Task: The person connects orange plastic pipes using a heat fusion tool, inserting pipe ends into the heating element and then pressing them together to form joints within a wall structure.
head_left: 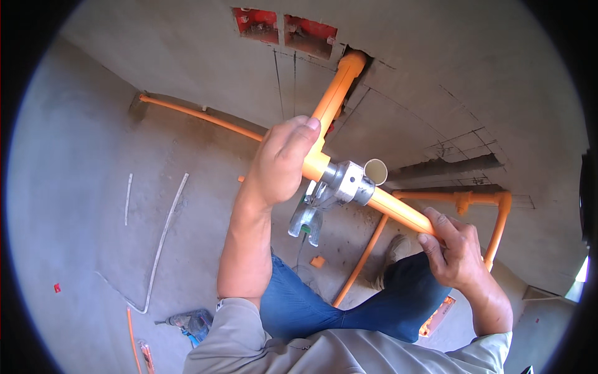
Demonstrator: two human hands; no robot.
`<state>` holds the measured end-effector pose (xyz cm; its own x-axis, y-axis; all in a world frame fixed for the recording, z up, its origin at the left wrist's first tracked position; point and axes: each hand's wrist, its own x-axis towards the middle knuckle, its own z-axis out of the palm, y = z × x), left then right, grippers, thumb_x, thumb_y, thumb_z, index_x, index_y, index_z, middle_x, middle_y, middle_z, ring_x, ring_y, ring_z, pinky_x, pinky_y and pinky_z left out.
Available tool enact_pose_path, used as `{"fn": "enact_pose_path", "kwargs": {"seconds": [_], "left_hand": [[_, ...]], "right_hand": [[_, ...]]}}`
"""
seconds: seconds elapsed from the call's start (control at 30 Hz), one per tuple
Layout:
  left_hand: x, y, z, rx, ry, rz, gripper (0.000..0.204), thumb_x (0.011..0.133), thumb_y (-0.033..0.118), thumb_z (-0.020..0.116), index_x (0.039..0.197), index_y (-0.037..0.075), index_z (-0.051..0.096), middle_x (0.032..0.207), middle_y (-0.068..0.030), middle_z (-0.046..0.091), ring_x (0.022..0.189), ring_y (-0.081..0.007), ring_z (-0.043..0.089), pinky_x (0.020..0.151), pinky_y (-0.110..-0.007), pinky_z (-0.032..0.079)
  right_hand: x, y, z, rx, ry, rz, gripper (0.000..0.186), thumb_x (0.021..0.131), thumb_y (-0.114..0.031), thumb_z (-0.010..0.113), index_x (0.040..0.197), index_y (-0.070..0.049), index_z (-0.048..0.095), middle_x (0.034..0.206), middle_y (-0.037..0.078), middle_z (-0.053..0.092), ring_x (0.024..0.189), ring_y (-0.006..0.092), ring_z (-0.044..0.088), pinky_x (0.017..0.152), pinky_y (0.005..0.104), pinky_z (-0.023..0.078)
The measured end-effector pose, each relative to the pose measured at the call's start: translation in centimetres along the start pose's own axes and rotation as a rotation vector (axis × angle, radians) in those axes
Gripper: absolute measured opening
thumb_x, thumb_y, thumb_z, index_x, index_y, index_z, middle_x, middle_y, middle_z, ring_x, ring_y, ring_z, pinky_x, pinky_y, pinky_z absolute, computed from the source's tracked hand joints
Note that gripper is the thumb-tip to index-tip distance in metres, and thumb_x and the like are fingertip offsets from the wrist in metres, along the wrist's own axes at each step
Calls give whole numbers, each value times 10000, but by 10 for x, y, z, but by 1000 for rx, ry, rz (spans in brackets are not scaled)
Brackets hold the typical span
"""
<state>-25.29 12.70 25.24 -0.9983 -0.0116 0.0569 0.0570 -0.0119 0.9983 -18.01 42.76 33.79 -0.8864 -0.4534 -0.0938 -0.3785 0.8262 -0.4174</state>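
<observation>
My left hand (281,159) is closed around an orange pipe tee (316,164) and the base of the orange pipe (338,90) rising from it toward a slot in the wall. My right hand (458,249) grips a second orange pipe (400,209), angled down to the right. Between the tee and this pipe sits a pipe fusion welder (350,181). The tee is at one of its metal heating sockets, the pipe end at the other. Below it shows a forked metal stand (305,225). The welder's handle is mostly hidden behind my left arm.
Two red wall boxes (255,26) are set in the wall. Orange piping (476,197) runs along the wall at right, another orange pipe (199,114) at left. A power drill (194,324), a bent white pipe (163,234) and a small orange fitting (317,262) lie on the floor.
</observation>
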Motion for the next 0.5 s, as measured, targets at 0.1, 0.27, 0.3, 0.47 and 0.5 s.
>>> {"fn": "enact_pose_path", "kwargs": {"seconds": [0.1,0.27,0.3,0.47,0.5], "left_hand": [[-1,2,4,0,53,0,400,1016,309,488,861,-50,574,731,-63,551,735,-155,493,699,-318,422],[1,-1,0,-56,-1,2,395,1014,303,491,851,-47,574,716,-61,537,715,-159,486,680,-317,418],[0,-1,1,-48,2,2,394,1014,302,491,841,-43,570,708,-57,524,708,-155,479,673,-315,413],[-3,0,6,-64,40,-5,392,1019,297,483,803,-25,535,692,-44,483,692,-142,446,649,-319,392],[-4,1,7,-80,69,-1,392,1022,296,479,794,-19,523,687,-41,472,690,-139,436,644,-321,385]], "right_hand": [[4,0,-2,24,-15,25,360,905,-191,691,1201,3,625,767,177,663,662,385,651,594,444,505],[6,5,3,42,-9,-7,355,907,-188,691,1195,10,626,750,178,652,632,380,639,587,440,499],[5,6,4,42,0,-17,354,907,-188,692,1193,11,626,750,180,649,625,376,635,582,437,497],[3,10,6,81,13,-21,351,903,-178,696,1191,12,627,739,179,640,606,370,624,561,429,486],[5,9,6,76,15,-38,345,903,-171,697,1188,11,629,732,175,638,600,366,620,553,426,484]]}}
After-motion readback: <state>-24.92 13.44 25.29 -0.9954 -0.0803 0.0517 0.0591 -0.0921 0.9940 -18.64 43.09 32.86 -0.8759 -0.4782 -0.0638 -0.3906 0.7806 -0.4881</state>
